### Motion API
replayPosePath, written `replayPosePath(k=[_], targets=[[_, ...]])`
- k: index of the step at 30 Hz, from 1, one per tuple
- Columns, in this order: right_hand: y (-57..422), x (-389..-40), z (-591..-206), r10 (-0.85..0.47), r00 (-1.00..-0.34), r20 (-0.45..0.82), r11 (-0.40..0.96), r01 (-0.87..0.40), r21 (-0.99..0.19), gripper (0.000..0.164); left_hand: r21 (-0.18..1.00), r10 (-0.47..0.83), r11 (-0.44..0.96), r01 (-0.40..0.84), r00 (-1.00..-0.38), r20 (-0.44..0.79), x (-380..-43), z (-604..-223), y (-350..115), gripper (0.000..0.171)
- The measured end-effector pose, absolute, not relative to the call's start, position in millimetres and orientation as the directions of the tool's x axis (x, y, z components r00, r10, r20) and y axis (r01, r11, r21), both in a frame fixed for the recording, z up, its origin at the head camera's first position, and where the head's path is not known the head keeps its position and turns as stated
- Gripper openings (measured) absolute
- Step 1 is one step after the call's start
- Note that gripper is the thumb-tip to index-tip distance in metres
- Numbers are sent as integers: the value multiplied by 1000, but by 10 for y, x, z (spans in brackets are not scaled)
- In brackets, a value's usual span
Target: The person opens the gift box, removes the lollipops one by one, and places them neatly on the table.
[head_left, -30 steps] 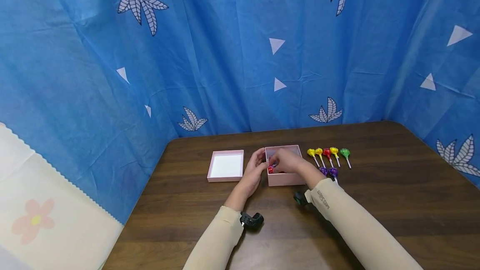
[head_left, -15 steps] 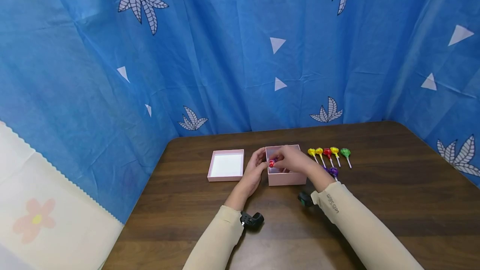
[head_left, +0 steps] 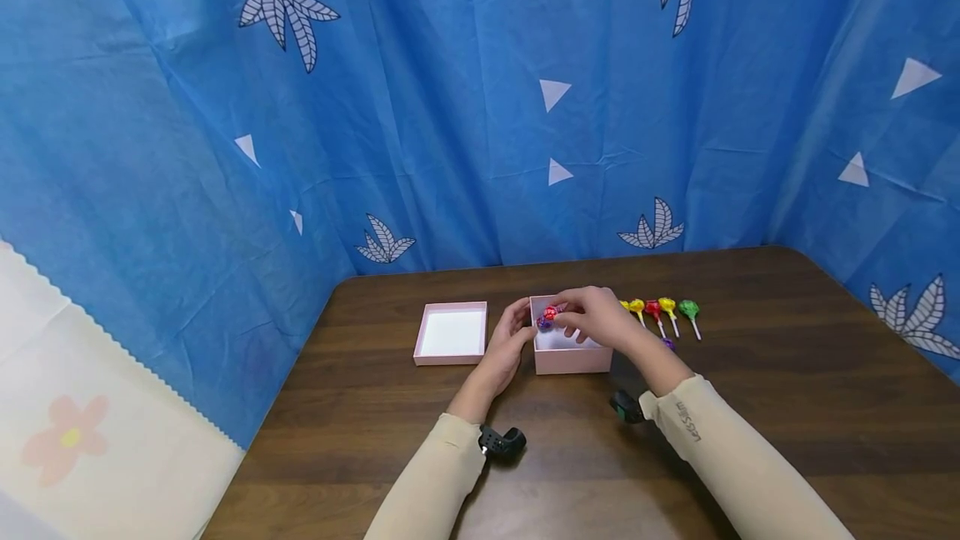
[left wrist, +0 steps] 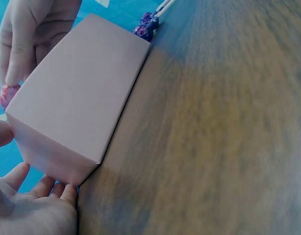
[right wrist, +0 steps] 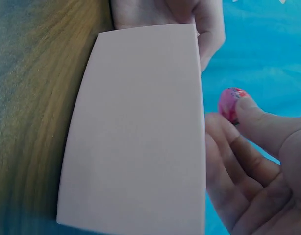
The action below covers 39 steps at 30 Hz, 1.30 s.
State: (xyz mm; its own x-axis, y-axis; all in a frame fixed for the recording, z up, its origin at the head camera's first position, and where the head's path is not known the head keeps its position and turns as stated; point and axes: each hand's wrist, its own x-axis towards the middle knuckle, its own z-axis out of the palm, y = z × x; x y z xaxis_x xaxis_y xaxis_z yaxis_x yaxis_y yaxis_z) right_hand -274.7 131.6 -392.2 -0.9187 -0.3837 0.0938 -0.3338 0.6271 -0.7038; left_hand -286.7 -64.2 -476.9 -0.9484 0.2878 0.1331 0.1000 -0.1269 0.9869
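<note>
A pink open box [head_left: 573,360] stands on the table. My right hand [head_left: 600,319] is over it, pinching a red-and-pink lollipop [head_left: 551,312] by thumb and fingertips; the right wrist view shows the wrapped lollipop head [right wrist: 231,104] beyond the box wall [right wrist: 136,132]. Just below it in the head view, a purple-wrapped candy [head_left: 543,324] shows inside the box's left end. My left hand [head_left: 509,342] rests against the box's left wall. Its fingertips touch that wall in the left wrist view, with the thumb [left wrist: 1,134] by the rim.
Left of the box lies a shallow pink lid [head_left: 452,332], white inside. Right of the box is a row of yellow, red [head_left: 654,307] and green [head_left: 688,308] lollipops, partly covered by my right arm. Purple lollipops [left wrist: 143,30] lie near the box. A blue curtain [head_left: 450,107] hangs behind the table.
My right hand has risen and shifted right over the box, bringing the red-and-pink lollipop up and away from the front wall. The left hand stays at the box's left side.
</note>
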Motion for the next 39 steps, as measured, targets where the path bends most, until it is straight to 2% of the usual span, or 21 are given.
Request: replayPosePath(k=[12, 22, 31, 39], targets=[[1481, -2645, -3865, -285, -939, 194, 591, -332, -735, 32, 990, 262, -116, 76, -959, 104, -2870, -4771, -631, 58], [1712, -2557, -3834, -217, -952, 218, 606, -306, -734, 30, 991, 258, -105, 85, -960, 109, -2875, -4789, -624, 59], [1957, -2462, -3850, -92, -948, 304, 716, -275, -641, 43, 992, 263, -102, 79, -959, 103, -2884, -4816, -629, 59], [2127, -2409, -3858, -33, -965, 258, 681, -211, -701, 50, 992, 263, -99, 84, -959, 108, -2882, -4806, -622, 58]])
